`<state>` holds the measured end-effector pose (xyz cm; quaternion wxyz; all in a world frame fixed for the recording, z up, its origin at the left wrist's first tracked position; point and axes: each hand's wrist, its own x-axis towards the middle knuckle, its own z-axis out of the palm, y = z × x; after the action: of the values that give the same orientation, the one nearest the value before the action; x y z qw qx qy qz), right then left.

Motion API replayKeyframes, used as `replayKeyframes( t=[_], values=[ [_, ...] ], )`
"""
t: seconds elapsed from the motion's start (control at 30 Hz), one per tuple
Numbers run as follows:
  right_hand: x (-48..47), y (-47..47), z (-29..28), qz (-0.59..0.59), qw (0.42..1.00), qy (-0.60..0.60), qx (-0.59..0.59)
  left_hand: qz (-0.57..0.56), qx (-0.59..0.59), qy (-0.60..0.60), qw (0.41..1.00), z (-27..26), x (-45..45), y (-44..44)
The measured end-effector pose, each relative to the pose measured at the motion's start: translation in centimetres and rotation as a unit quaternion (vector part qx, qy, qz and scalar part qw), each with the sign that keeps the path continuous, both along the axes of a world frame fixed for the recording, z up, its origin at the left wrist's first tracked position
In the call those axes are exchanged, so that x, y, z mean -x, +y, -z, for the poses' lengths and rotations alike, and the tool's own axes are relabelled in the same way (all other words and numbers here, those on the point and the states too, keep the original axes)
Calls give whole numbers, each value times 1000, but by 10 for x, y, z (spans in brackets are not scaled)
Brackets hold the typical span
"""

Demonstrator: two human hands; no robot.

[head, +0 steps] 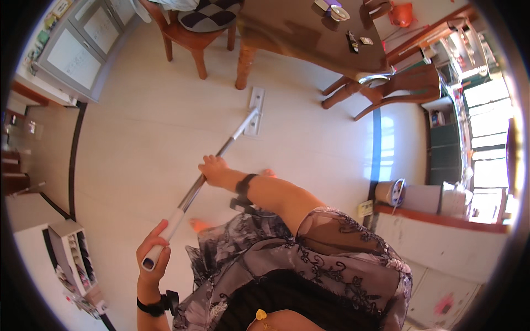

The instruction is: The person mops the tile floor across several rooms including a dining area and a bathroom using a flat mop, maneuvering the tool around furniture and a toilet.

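A flat mop slants across the middle of the head view, its metal pole (191,194) running from lower left to upper right. My left hand (152,250) grips the white handle (176,223) close to its hollow end, thumb laid along it. Farther down, my right hand (213,170) is closed around the metal pole. The white rectangular mop head (257,98) lies flat on the pale floor (145,136), just short of a table leg (244,68). Whether a cloth is under the head cannot be seen. Both wrists wear black straps.
Ahead stands a brown table (285,31) bearing a bowl (339,13) and small items. Wooden chairs (188,39) (408,85) flank it. Grey-framed cabinets (72,56) are at upper left, a narrow shelf unit (74,256) at lower left. A bucket (387,192) sits on the right-hand counter.
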<state>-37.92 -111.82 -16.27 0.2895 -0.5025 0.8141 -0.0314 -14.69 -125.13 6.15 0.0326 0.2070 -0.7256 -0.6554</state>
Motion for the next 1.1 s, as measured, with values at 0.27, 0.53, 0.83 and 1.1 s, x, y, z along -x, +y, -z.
replayKeyframes(
  t=[0.27,0.53,0.83,1.1],
  values=[
    [55,19,37,62,996,60,-27,57,125,88,987,57,53,52],
    [51,51,112,4,995,75,-59,39,-39,47,997,143,4,101],
    [14,57,176,-87,988,129,-10,-145,-394,-165,893,218,-68,141],
    [8,88,218,-151,971,165,87,-209,-211,-225,928,290,-94,205]
  ],
)
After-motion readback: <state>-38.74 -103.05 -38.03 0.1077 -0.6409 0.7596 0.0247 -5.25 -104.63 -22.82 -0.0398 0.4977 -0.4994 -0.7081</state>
